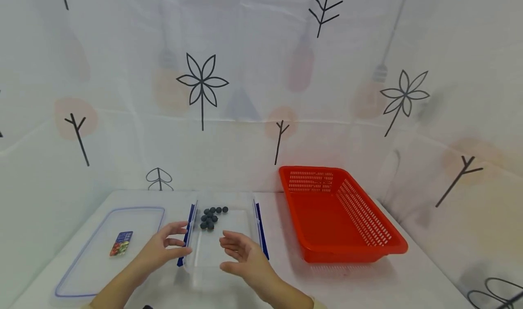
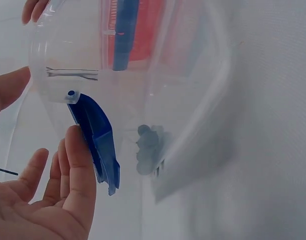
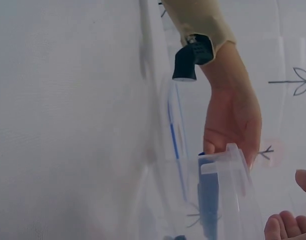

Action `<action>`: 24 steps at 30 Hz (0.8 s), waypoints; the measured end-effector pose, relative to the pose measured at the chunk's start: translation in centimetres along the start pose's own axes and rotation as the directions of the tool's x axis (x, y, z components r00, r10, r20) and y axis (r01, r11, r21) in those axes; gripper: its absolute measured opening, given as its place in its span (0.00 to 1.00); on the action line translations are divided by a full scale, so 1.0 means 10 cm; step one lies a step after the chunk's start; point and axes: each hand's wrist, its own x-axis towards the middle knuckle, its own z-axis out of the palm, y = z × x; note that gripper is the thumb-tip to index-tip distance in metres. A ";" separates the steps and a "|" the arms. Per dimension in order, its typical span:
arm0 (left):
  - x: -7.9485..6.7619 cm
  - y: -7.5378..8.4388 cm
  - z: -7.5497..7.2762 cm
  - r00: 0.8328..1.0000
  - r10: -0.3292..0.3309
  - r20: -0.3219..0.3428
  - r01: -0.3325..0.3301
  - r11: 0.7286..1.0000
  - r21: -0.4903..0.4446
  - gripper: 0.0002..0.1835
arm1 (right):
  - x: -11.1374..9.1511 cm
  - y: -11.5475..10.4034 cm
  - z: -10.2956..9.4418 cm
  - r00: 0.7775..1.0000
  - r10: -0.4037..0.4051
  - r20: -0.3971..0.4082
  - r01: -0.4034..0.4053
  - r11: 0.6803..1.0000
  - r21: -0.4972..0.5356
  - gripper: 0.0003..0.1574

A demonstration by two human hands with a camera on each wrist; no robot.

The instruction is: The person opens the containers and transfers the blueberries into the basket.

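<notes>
A clear plastic box [image 1: 234, 220] with blue side latches lies on the white table. Several dark blue round berries [image 1: 209, 219], like blueberries, sit grouped at its far left inside. My left hand [image 1: 161, 247] is at the box's left side, its fingers loosely bent. In the left wrist view, those fingertips are against or very close to the hanging blue latch [image 2: 99, 137]. Over the right part of the box, my right hand [image 1: 249, 259] is held with bent, relaxed fingers and nothing in it. The right-side latch [image 1: 263, 236] hangs down beyond it.
Left of the box lies a clear lid [image 1: 90, 259] with a blue rim and a colourful label [image 1: 121, 244]. A red perforated basket [image 1: 345, 253] stands to the right. Behind the table hangs a white patterned curtain [image 1: 245, 154].
</notes>
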 end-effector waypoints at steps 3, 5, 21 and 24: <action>0.01 0.00 0.02 1.000 -0.024 0.015 0.024 1.000 -0.011 0.42 | -0.02 0.00 -0.06 1.000 -0.006 0.004 0.006 1.000 -0.008 0.38; 0.01 0.00 0.02 0.999 -0.036 0.025 0.036 0.999 -0.010 0.42 | -0.03 -0.02 -0.09 1.000 0.004 0.003 -0.004 1.000 -0.016 0.38; 0.03 -0.04 0.04 0.995 -0.084 0.048 0.086 0.995 -0.043 0.41 | 0.03 -0.18 -0.40 1.000 0.008 -0.008 -0.009 0.997 -0.075 0.33; 0.03 -0.05 0.03 0.995 -0.081 0.052 0.084 0.995 -0.056 0.41 | 0.08 -0.24 -0.44 1.000 0.017 -0.012 -0.018 0.996 -0.090 0.32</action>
